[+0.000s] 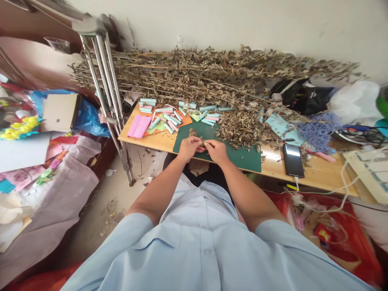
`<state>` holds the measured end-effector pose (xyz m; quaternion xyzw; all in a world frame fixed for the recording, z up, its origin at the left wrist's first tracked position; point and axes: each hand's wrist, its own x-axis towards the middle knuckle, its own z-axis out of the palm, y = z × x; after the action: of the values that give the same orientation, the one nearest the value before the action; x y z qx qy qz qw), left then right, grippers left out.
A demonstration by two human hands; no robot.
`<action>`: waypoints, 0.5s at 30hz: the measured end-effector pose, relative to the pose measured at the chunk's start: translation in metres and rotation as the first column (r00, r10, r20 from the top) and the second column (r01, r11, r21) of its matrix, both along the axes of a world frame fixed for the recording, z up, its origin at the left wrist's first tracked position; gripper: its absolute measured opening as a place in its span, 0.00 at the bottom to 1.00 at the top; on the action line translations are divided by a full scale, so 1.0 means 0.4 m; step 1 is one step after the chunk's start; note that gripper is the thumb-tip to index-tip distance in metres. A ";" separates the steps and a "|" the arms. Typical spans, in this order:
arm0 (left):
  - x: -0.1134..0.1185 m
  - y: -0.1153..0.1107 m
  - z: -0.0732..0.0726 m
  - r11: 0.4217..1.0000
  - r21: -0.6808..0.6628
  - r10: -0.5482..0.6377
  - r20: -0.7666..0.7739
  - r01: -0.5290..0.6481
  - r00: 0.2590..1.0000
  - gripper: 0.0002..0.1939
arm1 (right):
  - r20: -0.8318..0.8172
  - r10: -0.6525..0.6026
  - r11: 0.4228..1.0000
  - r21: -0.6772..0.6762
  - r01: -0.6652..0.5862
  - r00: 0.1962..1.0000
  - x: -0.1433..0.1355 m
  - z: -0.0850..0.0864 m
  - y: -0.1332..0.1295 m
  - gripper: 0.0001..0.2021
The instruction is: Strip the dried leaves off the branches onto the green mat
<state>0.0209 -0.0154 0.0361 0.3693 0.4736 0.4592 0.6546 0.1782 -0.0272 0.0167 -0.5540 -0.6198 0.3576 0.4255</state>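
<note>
My left hand [190, 147] and my right hand [216, 150] meet over the front edge of a green cutting mat [248, 161]. Their fingertips pinch together on a small bit of dried leaves [202, 141]. Just beyond my left hand, a little clump of crumbled leaf [192, 132] lies on the mat. A larger pile of dry brown leaves [241, 129] covers the mat's right part. Behind the mat lie several pink and blue paper rolls [172, 118] and a folded pink paper [139, 126].
Long dried leafy stalks [182, 72] lie along the wall at the back. A metal crutch [106, 85] leans at the table's left end. To the right are a phone [293, 161] with a cable, blue-purple cord [321, 129] and a power strip [368, 171].
</note>
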 end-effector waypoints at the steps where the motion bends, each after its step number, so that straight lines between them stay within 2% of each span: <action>1: 0.001 0.001 0.000 1.000 -0.006 0.005 -0.004 -0.005 1.000 0.12 | 0.007 0.009 1.000 0.026 -0.009 1.000 0.001 -0.002 0.000 0.14; 6: 0.002 0.002 0.003 1.000 -0.028 0.008 -0.026 -0.009 1.000 0.11 | 0.027 0.039 0.992 0.120 -0.042 0.999 0.000 -0.011 0.001 0.11; 15: 0.002 0.000 0.009 0.999 -0.034 -0.013 -0.043 0.011 0.999 0.11 | 0.099 -0.005 0.993 0.117 -0.006 0.995 0.000 -0.022 0.003 0.12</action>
<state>0.0215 -0.0153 0.0397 0.3710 0.4931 0.4392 0.6529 0.1783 -0.0261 0.0080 -0.5450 -0.6604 0.2925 0.4259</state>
